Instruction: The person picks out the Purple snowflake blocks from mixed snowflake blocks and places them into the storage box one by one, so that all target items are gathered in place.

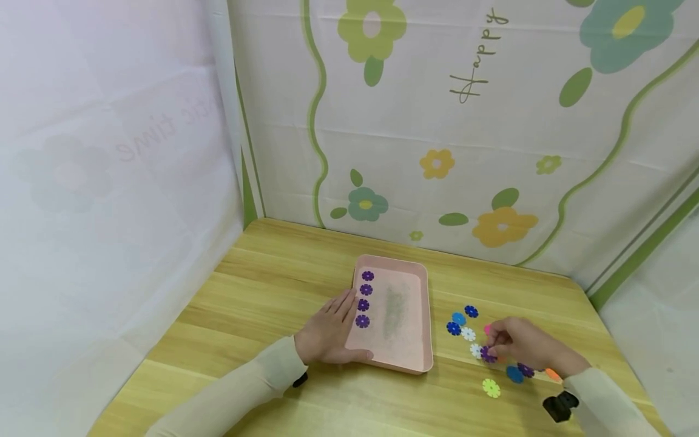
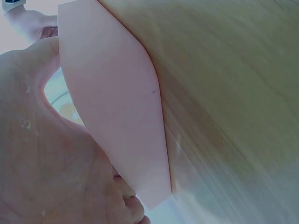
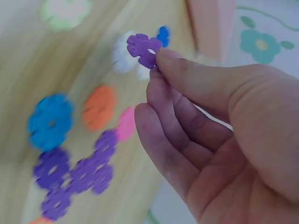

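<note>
A pink tray (image 1: 409,340) lies on the wooden table with several purple snowflake discs (image 1: 363,321) in a column along its left side. My left hand (image 1: 327,334) rests at the tray's near left corner, fingers extended along the left rim and thumb on the front rim. In the left wrist view the tray's outer wall (image 2: 117,88) runs beside the palm. To the right of the tray, my right hand (image 1: 526,346) pinches a purple snowflake disc (image 3: 140,48) between thumb and fingertips, above the loose discs.
Loose discs lie right of the tray: dark blue (image 1: 471,311), light blue (image 1: 515,374), white (image 1: 468,334), yellow-green (image 1: 491,388), orange (image 3: 99,107), pink (image 3: 126,123) and several purple (image 3: 84,175). A flower-printed cloth (image 1: 404,121) hangs behind the table.
</note>
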Tool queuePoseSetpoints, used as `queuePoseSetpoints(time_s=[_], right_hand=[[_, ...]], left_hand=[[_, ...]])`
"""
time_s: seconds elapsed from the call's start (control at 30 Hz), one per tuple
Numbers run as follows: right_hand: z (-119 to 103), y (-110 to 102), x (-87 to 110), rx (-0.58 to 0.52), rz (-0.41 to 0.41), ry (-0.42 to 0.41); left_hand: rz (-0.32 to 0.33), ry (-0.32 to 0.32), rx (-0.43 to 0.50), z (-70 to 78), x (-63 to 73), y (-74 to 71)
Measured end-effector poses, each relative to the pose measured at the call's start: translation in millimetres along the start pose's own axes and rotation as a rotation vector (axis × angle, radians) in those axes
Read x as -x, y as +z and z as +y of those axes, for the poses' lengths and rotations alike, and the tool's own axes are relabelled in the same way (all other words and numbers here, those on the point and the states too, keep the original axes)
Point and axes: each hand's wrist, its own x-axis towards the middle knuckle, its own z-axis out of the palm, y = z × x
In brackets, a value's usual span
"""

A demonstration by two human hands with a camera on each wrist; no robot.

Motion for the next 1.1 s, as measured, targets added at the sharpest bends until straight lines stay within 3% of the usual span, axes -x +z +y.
queuePoseSetpoints(time_s=[0.47,0.8,1.1], right_hand=[[-83.7,-5.9,-49.7,-0.023,0.045,-0.071],[-124.7,26.0,-98.5,-0.049,0.007,-0.091],[-141.4,58.7,-129.4,-0.135,0.020,-0.082]], left_hand=[[-0.001,0.007,0.001,0.7,2.3,-1.4],[0.002,0.004,-0.003,1.2,4.0,-3.2],[0.025,0.014,-0.028,1.6,4.2,-3.3]])
